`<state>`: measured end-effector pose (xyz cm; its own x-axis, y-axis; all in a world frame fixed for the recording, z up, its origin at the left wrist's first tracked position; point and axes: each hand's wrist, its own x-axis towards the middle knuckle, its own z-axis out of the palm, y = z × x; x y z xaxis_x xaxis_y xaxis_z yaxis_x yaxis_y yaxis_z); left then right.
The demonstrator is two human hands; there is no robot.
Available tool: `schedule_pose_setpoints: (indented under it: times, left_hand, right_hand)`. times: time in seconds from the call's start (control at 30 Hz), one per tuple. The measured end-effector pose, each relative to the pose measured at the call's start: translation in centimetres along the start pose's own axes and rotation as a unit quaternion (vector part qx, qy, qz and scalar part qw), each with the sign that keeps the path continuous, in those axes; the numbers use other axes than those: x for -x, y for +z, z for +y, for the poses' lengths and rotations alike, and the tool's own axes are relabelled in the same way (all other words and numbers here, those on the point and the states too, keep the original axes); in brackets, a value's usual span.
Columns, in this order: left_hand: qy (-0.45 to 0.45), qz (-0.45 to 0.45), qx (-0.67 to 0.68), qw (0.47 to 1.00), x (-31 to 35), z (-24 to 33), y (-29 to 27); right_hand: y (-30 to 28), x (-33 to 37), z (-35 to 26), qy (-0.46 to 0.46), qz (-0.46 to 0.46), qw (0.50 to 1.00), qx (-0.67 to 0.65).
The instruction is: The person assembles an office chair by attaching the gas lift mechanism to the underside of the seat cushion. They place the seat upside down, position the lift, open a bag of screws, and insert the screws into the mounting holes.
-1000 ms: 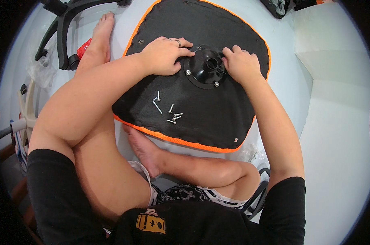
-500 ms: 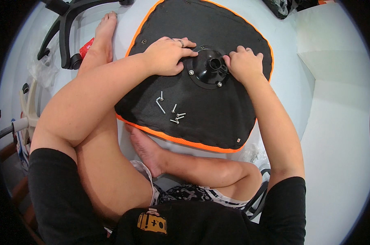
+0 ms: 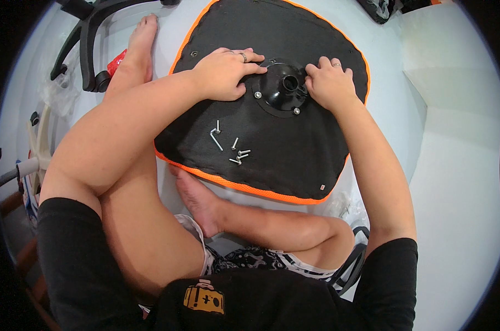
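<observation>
A black seat cushion (image 3: 200, 118) with orange edging lies with its dark underside up. On it sits a round black domed mounting plate (image 3: 277, 98) with a raised central socket; two silver bolt heads (image 3: 257, 95) show along its near rim. My left hand (image 3: 226, 74) reaches in with fingers apart, index and middle fingertips at the plate's left edge. At the plate's right edge, my right hand (image 3: 331, 83) has curled fingers and thumb drawn together; what they grip is hidden. Nearer me on the cushion rest an L-shaped hex key (image 3: 217, 140) and several loose bolts (image 3: 235, 144).
A black wheeled chair base (image 3: 87, 41) stands at the far left, beside a red packet (image 3: 116, 63) and clear plastic wrap (image 3: 60, 96). My crossed legs (image 3: 272, 223) border the cushion's near side. A white box-like surface (image 3: 459, 143) rises at the right.
My right hand has shifted slightly, its fingers lifting and curling more at the plate's edge. The cushion has moved very slightly up in view. My left hand stays at the plate.
</observation>
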<state>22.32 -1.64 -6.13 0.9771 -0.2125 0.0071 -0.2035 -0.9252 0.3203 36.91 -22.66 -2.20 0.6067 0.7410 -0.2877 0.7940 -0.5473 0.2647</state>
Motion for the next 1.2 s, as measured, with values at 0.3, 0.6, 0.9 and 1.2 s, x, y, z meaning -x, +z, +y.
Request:
schedule_pose_setpoints:
  times: [0.3, 0.6, 0.9, 1.2]
  left_hand:
    - [0.058, 0.082, 0.024, 0.995, 0.2, 0.7, -0.5]
    - [0.303, -0.164, 0.032, 0.938, 1.4, 4.3, -1.0]
    - [0.324, -0.162, 0.023, 0.932, 1.4, 4.1, -0.5]
    - [-0.015, 0.008, 0.419, 0.908, -1.2, 3.8, -0.7]
  right_hand:
    - [0.1, 0.0, -0.3, -0.002, 0.021, 1.000, 0.004]
    - [0.3, 0.6, -0.7, 0.031, 0.045, 0.998, 0.016]
    - [0.5, 0.6, -0.8, 0.042, 0.049, 0.998, 0.017]
    - [-1.3, 1.3, -1.6, -0.028, 0.196, 0.948, -0.248]
